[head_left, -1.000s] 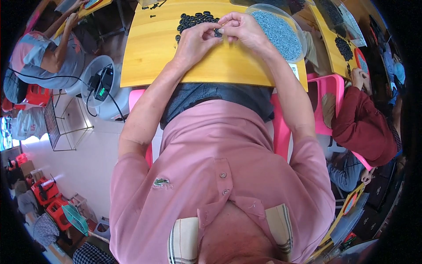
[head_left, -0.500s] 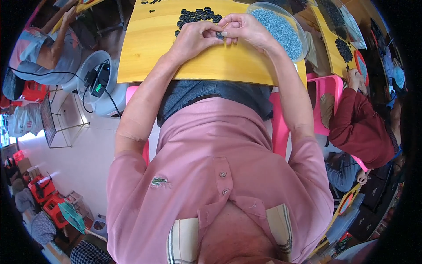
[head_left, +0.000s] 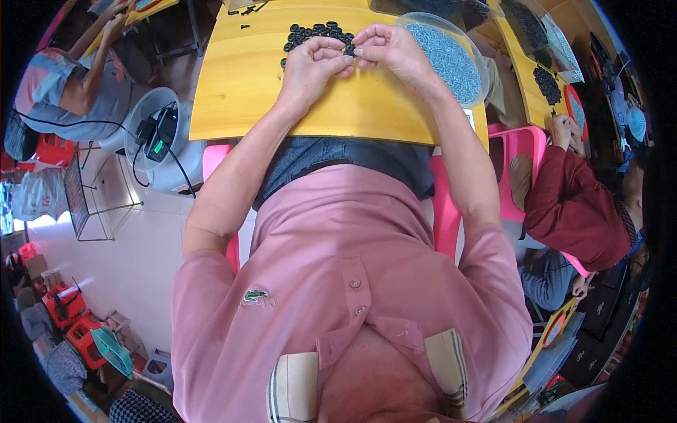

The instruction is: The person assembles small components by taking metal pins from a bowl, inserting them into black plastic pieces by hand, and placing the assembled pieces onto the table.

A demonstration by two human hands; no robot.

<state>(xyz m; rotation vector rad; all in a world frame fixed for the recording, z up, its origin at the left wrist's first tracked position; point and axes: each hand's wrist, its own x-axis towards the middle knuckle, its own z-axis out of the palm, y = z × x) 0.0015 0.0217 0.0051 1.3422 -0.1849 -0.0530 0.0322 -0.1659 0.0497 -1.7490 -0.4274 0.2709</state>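
Over the far part of the yellow table my left hand (head_left: 310, 72) and my right hand (head_left: 396, 55) meet with bent, pinching fingers. Between the fingertips is a small black part (head_left: 349, 51), gripped by my left hand. The right thumb and fingers close up against it; what they pinch is too small to make out. Just beyond my left hand lies a cluster of black, ring-like parts (head_left: 326, 29). Beside my right hand stands a round clear tub (head_left: 482, 65) filled with small silvery pieces (head_left: 448, 63), which look like screws.
The yellow table (head_left: 233, 92) ends in front of my lap. At its far left lie several small dark pieces (head_left: 245, 26); a dark-filled bin (head_left: 444, 7) stands at the back. Left of the table, a plastic bucket (head_left: 130, 141) holds a cabled device (head_left: 158, 144). A person in dark red (head_left: 578, 204) works at right.
My fingertips have drawn slightly apart and the hands sit a little differently around the black part. The view has shifted slightly, showing more of the table's far side.
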